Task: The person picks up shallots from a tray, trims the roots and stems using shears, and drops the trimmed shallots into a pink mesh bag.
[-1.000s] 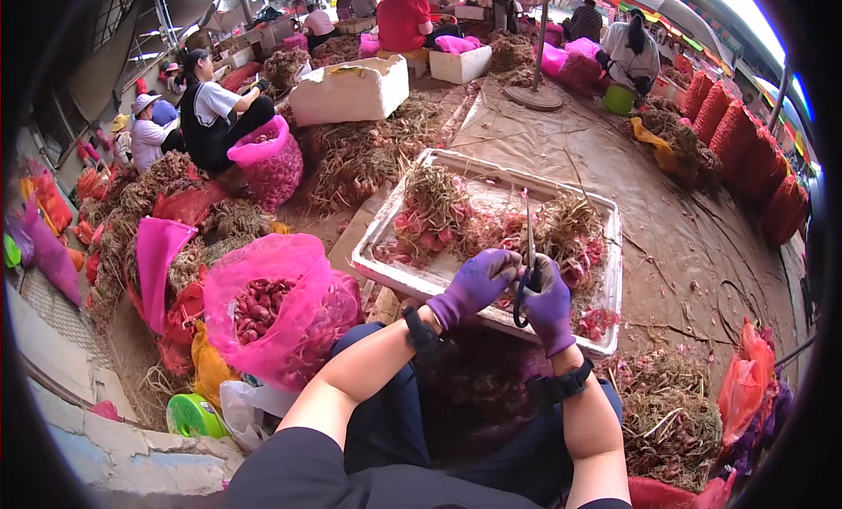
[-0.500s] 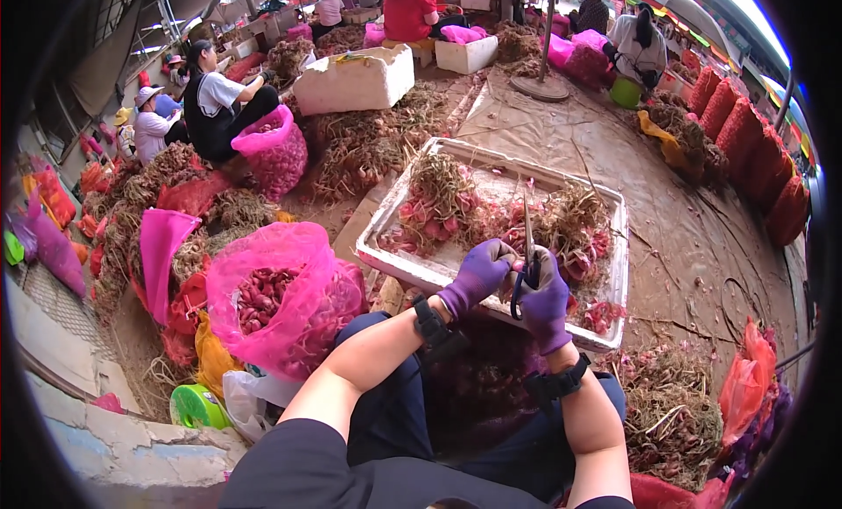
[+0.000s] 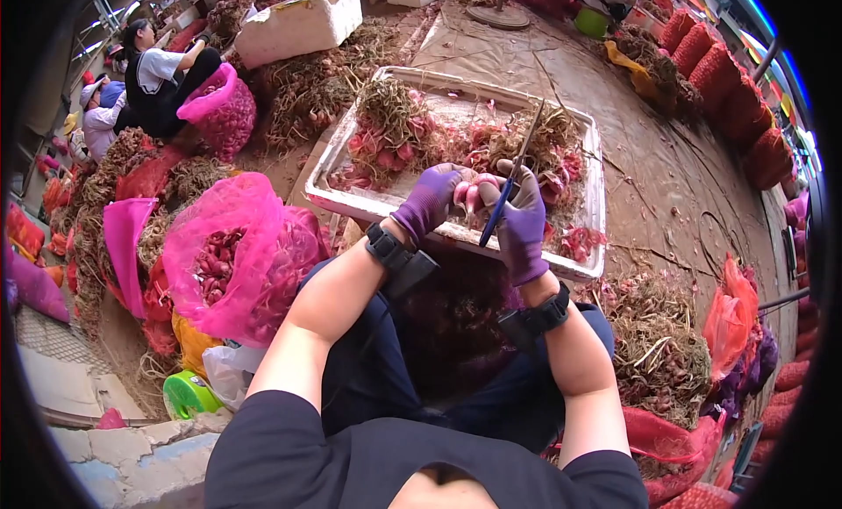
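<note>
My left hand (image 3: 429,200), in a purple glove, is closed on a small cluster of pinkish-red shallots (image 3: 470,193) at the near edge of the white foam tray (image 3: 419,221). Close beside it, my gloved right hand (image 3: 524,221) grips dark-handled scissors (image 3: 496,216), their long blades slanting up and away over the tray. Right fingertips reach toward the cluster; whether they touch it I cannot tell. Inside the tray lie bunches of shallots with dry tops (image 3: 392,127), and another dry-stemmed heap (image 3: 553,154) sits behind my right hand.
At my left stands an open pink mesh bag (image 3: 230,256) of shallots, with a green plastic container (image 3: 189,395) nearer. A heap of dried stems (image 3: 660,355) lies to my right. Farther off are a seated person (image 3: 162,75), a foam box (image 3: 300,25) and red sacks (image 3: 721,83).
My view has tipped downward, so the tray appears higher. The hands have spread slightly, showing the shallot cluster between them. The scissors have tilted to the right, still in my right hand.
</note>
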The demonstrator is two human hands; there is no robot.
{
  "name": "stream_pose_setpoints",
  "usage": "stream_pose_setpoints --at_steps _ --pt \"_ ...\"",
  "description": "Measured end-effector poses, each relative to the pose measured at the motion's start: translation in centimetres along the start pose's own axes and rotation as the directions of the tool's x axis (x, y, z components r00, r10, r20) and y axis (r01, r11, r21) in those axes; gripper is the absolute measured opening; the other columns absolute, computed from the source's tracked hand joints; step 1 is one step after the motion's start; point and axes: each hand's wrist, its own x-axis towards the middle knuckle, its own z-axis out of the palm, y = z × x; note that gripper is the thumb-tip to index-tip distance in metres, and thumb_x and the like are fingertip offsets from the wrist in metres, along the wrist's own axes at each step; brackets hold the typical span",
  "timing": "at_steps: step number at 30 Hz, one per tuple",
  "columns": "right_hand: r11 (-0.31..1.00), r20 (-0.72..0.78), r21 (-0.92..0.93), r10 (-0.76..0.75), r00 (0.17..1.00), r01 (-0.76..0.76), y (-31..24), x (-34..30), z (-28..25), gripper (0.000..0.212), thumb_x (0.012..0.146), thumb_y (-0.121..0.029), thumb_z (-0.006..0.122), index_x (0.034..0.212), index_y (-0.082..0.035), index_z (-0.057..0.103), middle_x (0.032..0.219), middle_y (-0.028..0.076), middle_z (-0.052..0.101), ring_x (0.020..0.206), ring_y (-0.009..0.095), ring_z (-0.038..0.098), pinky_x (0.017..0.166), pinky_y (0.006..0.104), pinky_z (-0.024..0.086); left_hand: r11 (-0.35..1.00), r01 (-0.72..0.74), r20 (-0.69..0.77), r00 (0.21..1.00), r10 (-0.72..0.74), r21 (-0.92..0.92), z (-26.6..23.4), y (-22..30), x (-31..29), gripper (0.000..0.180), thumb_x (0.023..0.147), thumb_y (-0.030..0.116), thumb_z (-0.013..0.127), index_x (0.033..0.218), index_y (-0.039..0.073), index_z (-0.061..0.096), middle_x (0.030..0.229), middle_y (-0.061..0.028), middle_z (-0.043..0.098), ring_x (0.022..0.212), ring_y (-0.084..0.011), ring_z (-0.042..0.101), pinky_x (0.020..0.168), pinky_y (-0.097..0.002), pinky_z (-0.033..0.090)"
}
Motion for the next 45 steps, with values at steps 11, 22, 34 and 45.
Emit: stream_pose_setpoints --at_steps 11,22,34,45 --pt "0.990 -0.134 -0.140 -0.012 0.991 -0.007 0.6 0.1 -2.2 0.044 0.085 0.003 0.060 0.125 -0.001 0.041 0.100 0.012 0.063 0.077 0.016 0.064 0.061 0.0266 0.056 0.986 0.084 0.304 0.952 -0.037 -0.143 1.7 3.5 -1.8 0.038 0.093 0.022 0.056 0.126 0.003 0.050 0.103 0.0007 0.060 0.086 -0.0065 0.056 0.081 -0.0212 0.046" --pt "0.979 -0.090 -0.190 0.060 0.994 -0.077 -0.7 0.6 -2.8 0.047 0.080 -0.004 0.069 0.121 -0.004 0.044 0.099 0.008 0.063 0.081 0.010 0.059 0.069 0.0220 0.050 0.898 0.227 0.174 0.970 -0.172 -0.377 0.6 2.3 -0.9 0.030 0.096 0.032 0.050 0.112 0.008 0.058 0.102 -0.0022 0.063 0.089 -0.0105 0.062 0.077 -0.0255 0.050" --pt "0.938 -0.016 -0.347 -0.014 1.000 0.007 -0.9 0.3 -1.7 0.043 0.081 0.002 0.066 0.119 -0.003 0.046 0.099 0.007 0.062 0.086 0.012 0.062 0.072 0.0241 0.051 0.946 0.301 0.235 0.934 -0.268 -0.120 1.1 3.7 -2.1 0.039 0.093 0.044 0.052 0.111 0.011 0.058 0.085 0.0007 0.061 0.066 -0.0062 0.056 0.058 -0.0202 0.046" --pt "0.960 -0.261 0.155 0.269 0.927 -0.234 -1.8 1.2 -3.2 0.048 0.084 -0.005 0.065 0.123 -0.002 0.038 0.094 0.012 0.062 0.074 0.018 0.064 0.063 0.0294 0.056 0.996 0.086 0.222 0.972 -0.078 -0.023 2.1 2.6 -1.6 0.030 0.087 0.014 0.063 0.114 0.005 0.053 0.088 0.0035 0.059 0.073 -0.0031 0.054 0.060 -0.0198 0.043"
